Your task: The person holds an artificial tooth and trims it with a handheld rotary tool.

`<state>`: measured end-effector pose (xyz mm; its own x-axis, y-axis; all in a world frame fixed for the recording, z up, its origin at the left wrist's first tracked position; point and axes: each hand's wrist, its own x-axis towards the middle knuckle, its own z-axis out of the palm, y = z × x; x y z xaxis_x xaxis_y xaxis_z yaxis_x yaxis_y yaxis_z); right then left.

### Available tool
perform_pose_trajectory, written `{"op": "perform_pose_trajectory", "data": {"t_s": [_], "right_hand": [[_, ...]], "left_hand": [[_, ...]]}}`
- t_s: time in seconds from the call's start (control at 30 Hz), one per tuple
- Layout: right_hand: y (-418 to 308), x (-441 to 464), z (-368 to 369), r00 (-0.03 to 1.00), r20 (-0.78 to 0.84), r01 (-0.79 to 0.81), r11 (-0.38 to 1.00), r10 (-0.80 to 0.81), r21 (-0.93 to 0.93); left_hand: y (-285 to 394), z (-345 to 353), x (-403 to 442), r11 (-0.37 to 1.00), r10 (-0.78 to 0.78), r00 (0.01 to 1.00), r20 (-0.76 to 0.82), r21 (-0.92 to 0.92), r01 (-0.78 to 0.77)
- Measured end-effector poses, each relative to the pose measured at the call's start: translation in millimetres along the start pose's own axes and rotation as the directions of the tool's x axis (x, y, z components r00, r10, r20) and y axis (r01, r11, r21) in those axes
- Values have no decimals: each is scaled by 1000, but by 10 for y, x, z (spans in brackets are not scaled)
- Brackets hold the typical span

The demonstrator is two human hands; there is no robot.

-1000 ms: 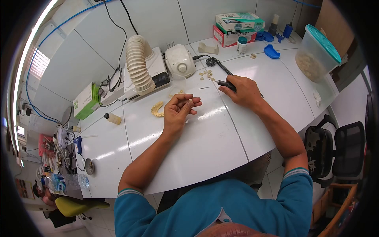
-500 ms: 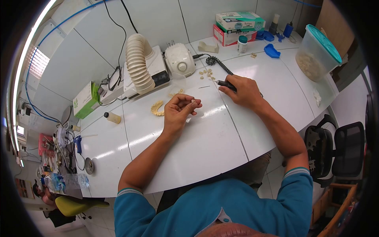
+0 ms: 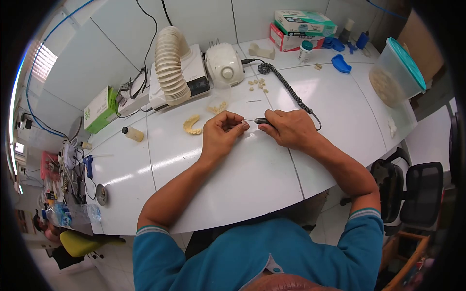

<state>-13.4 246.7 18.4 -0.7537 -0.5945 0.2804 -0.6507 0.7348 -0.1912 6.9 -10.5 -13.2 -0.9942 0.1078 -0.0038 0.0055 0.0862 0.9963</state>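
Note:
Between thumb and fingertips, my left hand [image 3: 224,133] pinches a small pale piece [image 3: 245,123], mostly covered by the fingers. My right hand [image 3: 290,128] is wrapped round a black rotary handpiece [image 3: 262,121], whose thin metal tip points left and reaches the pale piece. A coiled black cord [image 3: 289,87] runs from the handpiece to a white control unit [image 3: 225,64]. Just left of my left hand lies a cream dental arch model [image 3: 192,125]. Small cream pieces [image 3: 258,85] lie beyond the hands, near a thin rod [image 3: 254,101].
A white machine with a ribbed hose [image 3: 171,72] stands at the back, beside a green and white box [image 3: 100,110]. A small bottle [image 3: 132,134] is on the left. Glove boxes [image 3: 303,24], a blue tray [image 3: 341,64] and a lidded tub [image 3: 395,75] stand back right.
My right hand has moved left and toward me, bringing the handpiece tip from beside the small cream pieces to the piece in my left hand. The camera view has shifted slightly.

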Motion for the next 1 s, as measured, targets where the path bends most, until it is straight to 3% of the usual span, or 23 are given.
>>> {"op": "perform_pose_trajectory", "data": {"t_s": [1.0], "right_hand": [[6, 69, 11, 993, 117, -4, 1000, 6, -14]], "left_hand": [[67, 23, 34, 995, -102, 993, 51, 18, 101]]}}
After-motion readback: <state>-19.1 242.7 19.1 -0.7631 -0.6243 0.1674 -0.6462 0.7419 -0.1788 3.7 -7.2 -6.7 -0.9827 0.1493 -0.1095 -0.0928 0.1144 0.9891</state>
